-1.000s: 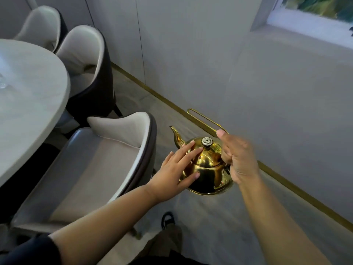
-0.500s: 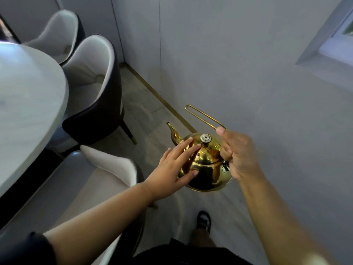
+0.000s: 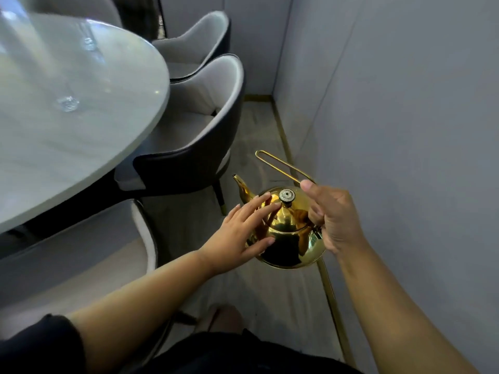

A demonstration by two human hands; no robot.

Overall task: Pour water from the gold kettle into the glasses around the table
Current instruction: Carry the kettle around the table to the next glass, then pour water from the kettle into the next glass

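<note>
- Head view, looking down: gold kettle (image 3: 290, 238) is held in the air above the floor (image 3: 259, 125), between the chairs and the wall (image 3: 405, 130), not over the table.
- Right hand (image 3: 333, 217) is closed around the kettle's thin wire handle (image 3: 280, 164) near its rear end; fingers curled tight, thumb pointing up along the wire. The handle's loop sticks out fwd past the hand.
- Left hand (image 3: 240, 236) lies flat on the left side of the kettle body, palm on the metal; fingers stretched and a bit spread, tips reaching the lid (image 3: 286, 220) just beside the knob (image 3: 286, 196), thumb lower on the belly.
- Kettle sits about upright, spout (image 3: 243, 186) pointing away from the person, twd the nearer dark-backed chair (image 3: 199, 147).
- Table (image 3: 81, 147), pale and round, is at upper left, well apart from the kettle. On it 2 blurred clear things: one glass (image 3: 67, 103) near the middle, another glass (image 3: 89, 44) farther back. Cannot tell if they hold water.
- Second chair (image 3: 197, 39) stands behind the first; a third chair (image 3: 108, 252) is at lower left, its seat partly under the table edge.
- Gold strip (image 3: 280, 130) runs along the base of the wall.
</note>
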